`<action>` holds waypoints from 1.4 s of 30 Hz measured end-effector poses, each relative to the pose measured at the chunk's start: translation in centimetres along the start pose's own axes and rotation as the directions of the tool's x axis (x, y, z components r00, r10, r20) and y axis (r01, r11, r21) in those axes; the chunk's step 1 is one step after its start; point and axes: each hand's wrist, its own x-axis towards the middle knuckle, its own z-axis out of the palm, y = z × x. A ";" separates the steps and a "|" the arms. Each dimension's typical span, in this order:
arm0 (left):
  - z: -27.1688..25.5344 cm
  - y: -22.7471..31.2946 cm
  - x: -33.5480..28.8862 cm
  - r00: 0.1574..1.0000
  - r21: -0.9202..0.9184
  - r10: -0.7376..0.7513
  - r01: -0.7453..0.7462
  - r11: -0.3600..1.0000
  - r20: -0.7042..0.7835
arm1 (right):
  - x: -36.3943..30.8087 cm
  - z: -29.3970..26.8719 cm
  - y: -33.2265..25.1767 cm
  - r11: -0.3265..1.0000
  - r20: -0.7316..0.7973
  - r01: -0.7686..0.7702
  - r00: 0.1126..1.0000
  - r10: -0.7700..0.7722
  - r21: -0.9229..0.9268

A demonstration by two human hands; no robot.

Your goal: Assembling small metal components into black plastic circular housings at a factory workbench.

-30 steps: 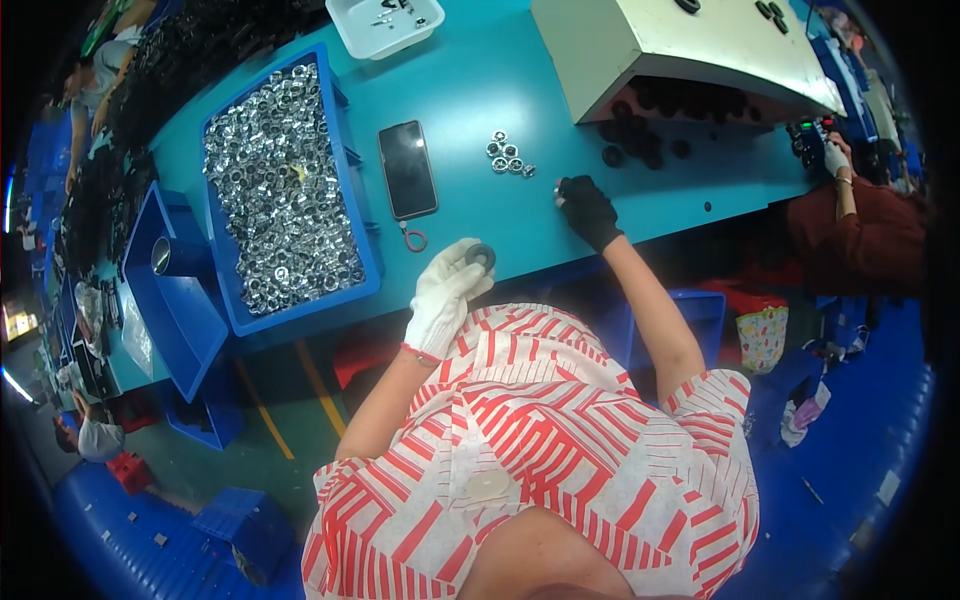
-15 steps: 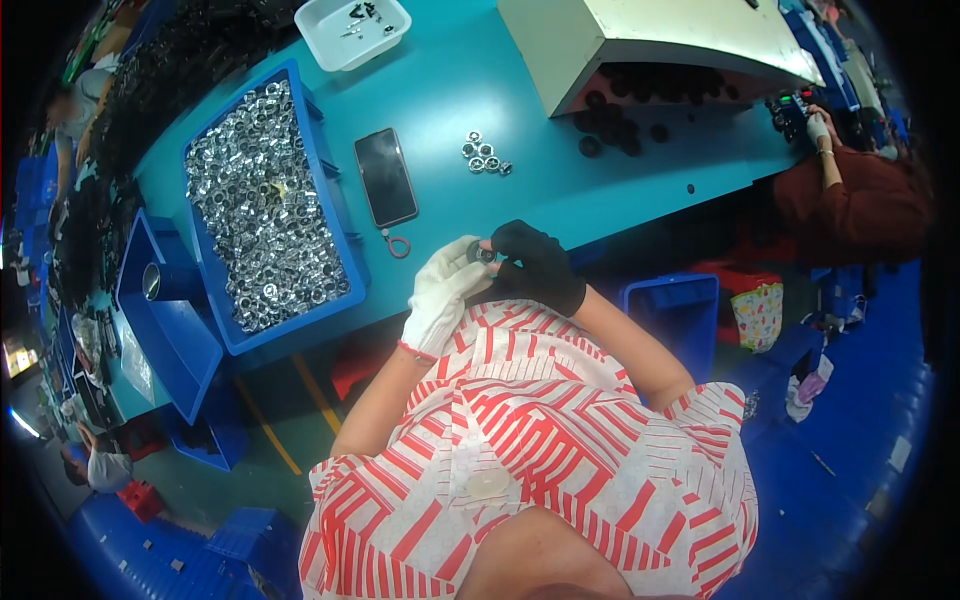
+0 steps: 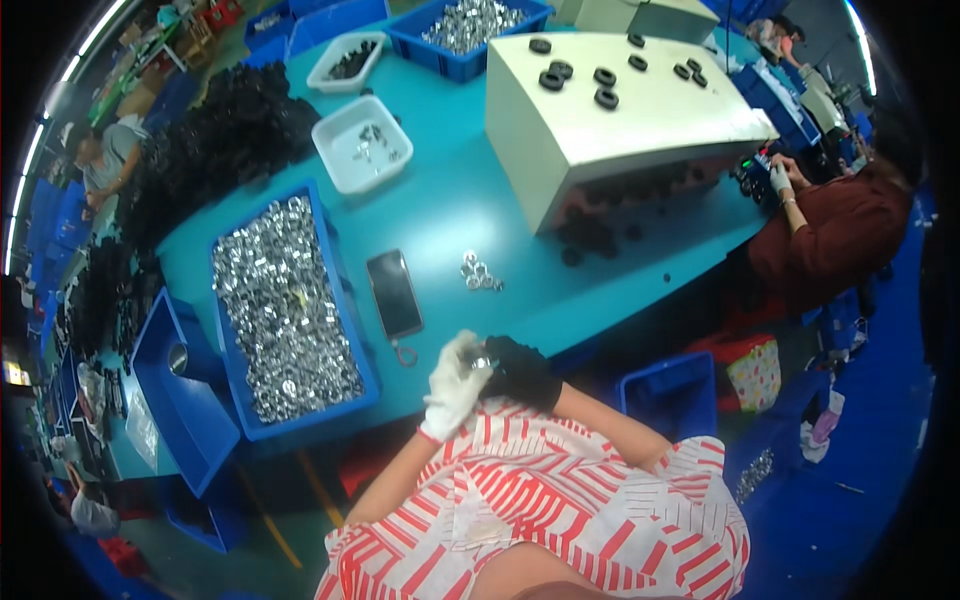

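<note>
At the near edge of the turquoise table (image 3: 440, 300), my two hands meet around a small round metal part (image 3: 481, 362). My left hand (image 3: 455, 380), in a white glove, is closed on it from the left. From the other side my right hand (image 3: 524, 372), in a black glove with bare fingertips, also grips it. The fingers hide much of the part. A small group of similar metal rings (image 3: 480, 277) lies just beyond my hands. To the left stands a blue bin (image 3: 372, 385) heaped with shiny metal rings (image 3: 285, 310).
A phone (image 3: 395, 293) with a red loop lies beside the bin. Farther back are a white tray (image 3: 335, 178) of small parts and a cream box-shaped housing (image 3: 600, 130) with black rings on top. At the right, a co-worker in a dark red top (image 3: 840, 235) handles something.
The view has tilted up, so more of the far table and the housing's top show. My hands stay together on the metal part, which now shows a shinier face.
</note>
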 end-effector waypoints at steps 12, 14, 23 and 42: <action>0.2 2.8 0.1 0.997 0.426 -0.075 0.068 0.902 -0.002 | 0.6 -1.3 -0.4 0.986 0.120 -0.001 0.993 0.022 -0.169; -0.3 2.5 0.7 0.985 0.388 -0.173 0.154 0.909 0.014 | 0.8 -0.8 0.1 0.991 0.123 -0.037 0.991 0.052 -0.126; -0.5 2.3 0.1 0.992 0.617 0.079 -0.120 0.778 0.094 | 0.7 -1.4 0.0 0.994 0.210 -0.008 0.977 0.031 -0.111; -0.3 2.4 2.0 0.961 -0.028 -0.268 0.271 0.962 0.067 | 1.4 -0.2 -0.2 0.989 0.033 -0.143 0.989 0.142 0.028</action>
